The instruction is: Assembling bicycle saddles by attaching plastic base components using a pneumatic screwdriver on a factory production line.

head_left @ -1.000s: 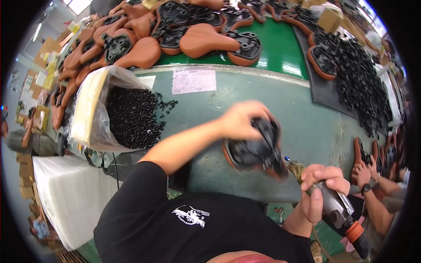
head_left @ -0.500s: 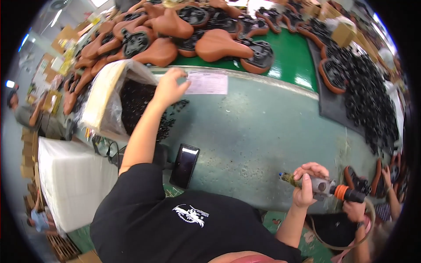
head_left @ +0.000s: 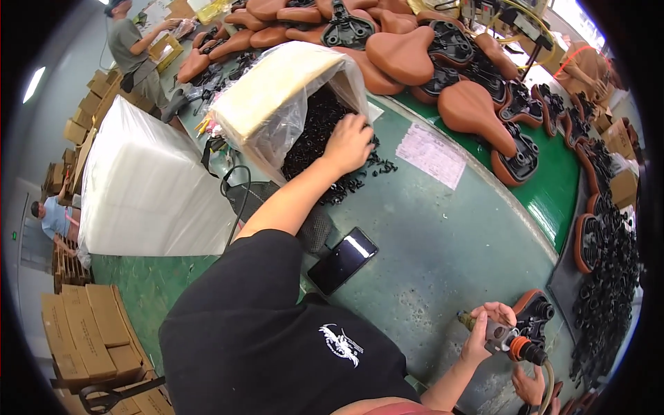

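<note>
My left hand (head_left: 349,144) lies palm down on the heap of small black parts (head_left: 315,135) that spills from the mouth of a plastic-lined cardboard box (head_left: 277,86). The fingers are curled down into the heap, closing on the parts, though I cannot tell how many sit under them. More loose parts lie scattered on the green table (head_left: 443,235) just beside my fingertips. Beyond the hand a white paper sheet (head_left: 432,153) lies flat, and behind it brown bicycle saddles (head_left: 477,111) are piled.

My right hand (head_left: 484,330) is well apart from the left, low near my body, wrapped tight around a power screwdriver (head_left: 508,340) with an orange collar. Just beside that grip a saddle (head_left: 532,315) rests underside up. Between my two hands a dark phone (head_left: 342,261) lies on the table.
</note>
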Available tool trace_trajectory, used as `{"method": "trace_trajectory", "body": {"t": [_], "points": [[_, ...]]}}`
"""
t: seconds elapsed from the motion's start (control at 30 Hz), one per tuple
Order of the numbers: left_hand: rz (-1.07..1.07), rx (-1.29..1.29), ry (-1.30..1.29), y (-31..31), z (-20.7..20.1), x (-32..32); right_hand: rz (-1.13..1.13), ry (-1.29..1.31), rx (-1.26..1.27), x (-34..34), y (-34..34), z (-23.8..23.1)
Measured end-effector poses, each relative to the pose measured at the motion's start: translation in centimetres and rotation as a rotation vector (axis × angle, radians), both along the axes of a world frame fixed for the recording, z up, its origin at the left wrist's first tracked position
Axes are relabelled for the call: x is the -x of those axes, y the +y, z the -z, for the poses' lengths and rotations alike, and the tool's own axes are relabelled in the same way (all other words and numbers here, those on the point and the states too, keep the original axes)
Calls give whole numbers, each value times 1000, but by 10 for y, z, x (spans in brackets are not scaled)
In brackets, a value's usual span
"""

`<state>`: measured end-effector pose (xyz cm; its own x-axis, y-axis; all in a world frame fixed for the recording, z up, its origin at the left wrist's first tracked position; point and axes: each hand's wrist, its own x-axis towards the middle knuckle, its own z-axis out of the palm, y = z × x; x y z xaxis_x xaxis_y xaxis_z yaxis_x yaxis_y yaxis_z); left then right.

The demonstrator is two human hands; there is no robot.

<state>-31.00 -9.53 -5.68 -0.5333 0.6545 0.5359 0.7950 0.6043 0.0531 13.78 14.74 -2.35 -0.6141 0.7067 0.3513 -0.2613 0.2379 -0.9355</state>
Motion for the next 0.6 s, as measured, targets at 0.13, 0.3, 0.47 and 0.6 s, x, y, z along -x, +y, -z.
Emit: {"method": "trace_trajectory", "body": {"t": [0.13,0.3,0.47,0.6], "points": [[44,127,151,-1,9,-6,49,-14,-16,-1,-4,-3],[-43,191,289,11,16,-5,16,-37,-47,-16,13,10],[-122,316,287,22,21,-2,20,-54,-10,-12,11,1],[-138,353,199,13,20,-10,4,-100,-43,-11,8,-2]]}}
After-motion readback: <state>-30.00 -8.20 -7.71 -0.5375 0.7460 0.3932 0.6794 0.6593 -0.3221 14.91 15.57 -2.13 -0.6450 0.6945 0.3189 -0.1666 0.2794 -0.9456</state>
